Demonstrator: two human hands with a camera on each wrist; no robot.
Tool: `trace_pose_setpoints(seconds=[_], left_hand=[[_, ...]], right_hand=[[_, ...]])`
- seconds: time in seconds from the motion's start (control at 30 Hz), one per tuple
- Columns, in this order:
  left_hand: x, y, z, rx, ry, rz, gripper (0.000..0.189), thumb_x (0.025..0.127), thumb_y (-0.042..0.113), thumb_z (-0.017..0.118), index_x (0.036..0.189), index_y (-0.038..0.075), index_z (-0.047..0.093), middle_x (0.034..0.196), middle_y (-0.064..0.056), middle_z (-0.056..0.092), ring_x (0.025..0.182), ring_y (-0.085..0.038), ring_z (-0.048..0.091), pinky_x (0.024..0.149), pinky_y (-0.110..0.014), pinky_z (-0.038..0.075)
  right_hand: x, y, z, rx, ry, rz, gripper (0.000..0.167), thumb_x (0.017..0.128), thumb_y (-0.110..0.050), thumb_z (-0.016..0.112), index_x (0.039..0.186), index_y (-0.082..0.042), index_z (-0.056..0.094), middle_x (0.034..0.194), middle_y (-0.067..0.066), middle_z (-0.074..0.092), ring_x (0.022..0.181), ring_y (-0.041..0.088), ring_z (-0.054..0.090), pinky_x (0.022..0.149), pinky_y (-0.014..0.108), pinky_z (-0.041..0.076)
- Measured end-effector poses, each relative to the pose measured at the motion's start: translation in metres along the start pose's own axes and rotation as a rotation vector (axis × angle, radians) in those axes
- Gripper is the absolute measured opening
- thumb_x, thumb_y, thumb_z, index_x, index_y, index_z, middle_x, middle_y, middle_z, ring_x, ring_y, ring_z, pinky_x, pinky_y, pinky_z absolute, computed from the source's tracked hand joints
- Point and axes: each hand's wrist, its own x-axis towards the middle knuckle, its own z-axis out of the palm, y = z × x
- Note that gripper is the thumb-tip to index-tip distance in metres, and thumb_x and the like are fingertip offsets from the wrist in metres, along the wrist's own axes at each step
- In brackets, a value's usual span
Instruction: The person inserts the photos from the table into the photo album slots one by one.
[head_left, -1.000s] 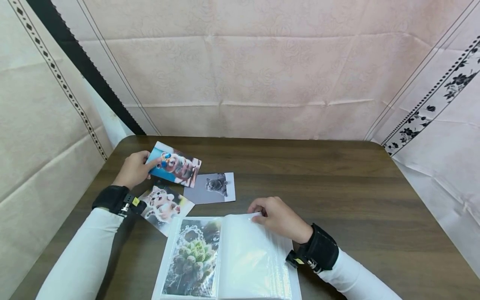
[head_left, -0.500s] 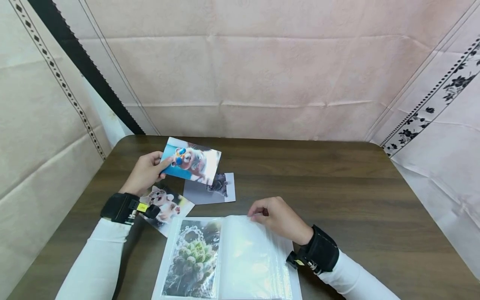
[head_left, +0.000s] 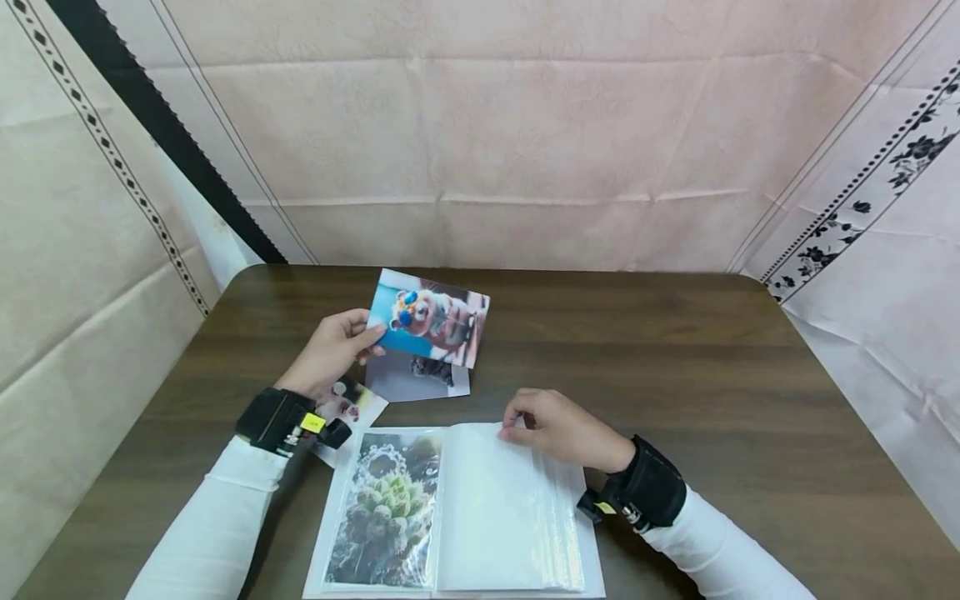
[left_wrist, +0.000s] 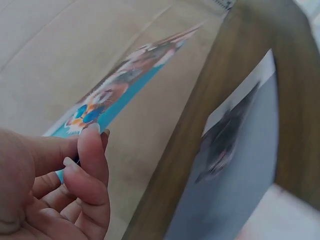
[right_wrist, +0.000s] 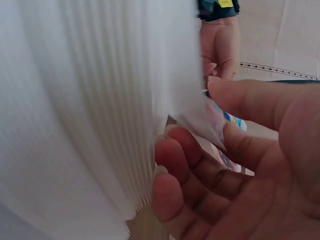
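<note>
My left hand (head_left: 327,354) pinches a photo (head_left: 442,327) by its left end, thumb on top. The picture is of a furry animal in blue sunglasses on turquoise, also seen in the left wrist view. Below it on the table lies a grey kitten photo (head_left: 390,382), partly covered. My right hand (head_left: 570,429) pinches the top edge of a clear sleeve page (head_left: 491,508) in an open photo album (head_left: 591,542). In the right wrist view, the page's corner (right_wrist: 197,122) sits between the fingers, above a thick stack of sleeves. The album's left page holds a succulent photo (head_left: 393,517).
Another photo (head_left: 367,407) lies by the album's upper left corner, partly hidden under the left wrist. A brown wooden table (head_left: 675,358) carries everything. Pale cloth (head_left: 525,150) hangs behind its far edge.
My left hand has carried the sunglasses photo to the right, over the grey kitten photo. My right hand stays at the top edge of the album page.
</note>
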Motion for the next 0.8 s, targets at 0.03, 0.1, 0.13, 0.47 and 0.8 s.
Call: trace_pose_setpoints(seconds=[0.03,0.1,0.13,0.47,0.8], left_hand=[[0.0,0.0,0.004,-0.002,-0.007,0.005,0.037,0.105,0.029,0.056,0.131,0.002,0.056,0.094,-0.004,0.068,0.082,-0.021,0.063,0.07,-0.027,0.049],[-0.001,0.0,0.011,0.012,-0.02,0.005,0.035,0.105,0.028,0.056,0.129,0.003,0.057,0.091,-0.003,0.069,0.081,-0.023,0.062,0.069,-0.028,0.048],[-0.001,-0.001,0.014,0.014,-0.028,0.002,0.034,0.105,0.027,0.056,0.129,0.003,0.057,0.09,-0.002,0.068,0.08,-0.024,0.061,0.069,-0.028,0.048],[0.002,-0.005,0.026,0.029,-0.058,-0.03,0.035,0.104,0.027,0.058,0.131,0.006,0.057,0.09,-0.002,0.068,0.082,-0.026,0.06,0.076,-0.031,0.048],[0.003,-0.013,0.029,0.01,-0.09,-0.047,0.03,0.105,0.026,0.056,0.128,0.007,0.057,0.089,0.001,0.065,0.081,-0.021,0.059,0.075,-0.03,0.044]], right_hand=[[0.0,0.001,-0.001,0.009,-0.012,-0.01,0.008,0.096,-0.019,0.07,0.096,-0.011,0.071,0.087,-0.003,0.061,0.074,0.007,0.049,0.065,0.021,0.043],[0.001,0.002,-0.002,0.033,-0.026,-0.025,0.008,0.097,-0.019,0.069,0.097,-0.011,0.071,0.09,-0.002,0.061,0.075,0.007,0.049,0.065,0.021,0.043],[0.001,0.002,-0.002,0.048,-0.027,-0.031,0.008,0.098,-0.019,0.068,0.096,-0.011,0.071,0.091,-0.001,0.061,0.076,0.008,0.05,0.066,0.021,0.043],[0.005,0.004,0.0,0.229,-0.009,-0.18,0.008,0.101,-0.018,0.063,0.101,-0.012,0.068,0.105,0.004,0.065,0.085,0.015,0.053,0.072,0.025,0.043],[0.004,0.006,-0.002,0.192,0.046,-0.077,0.006,0.099,-0.017,0.067,0.101,-0.014,0.071,0.091,-0.001,0.062,0.085,0.016,0.054,0.071,0.023,0.042]])
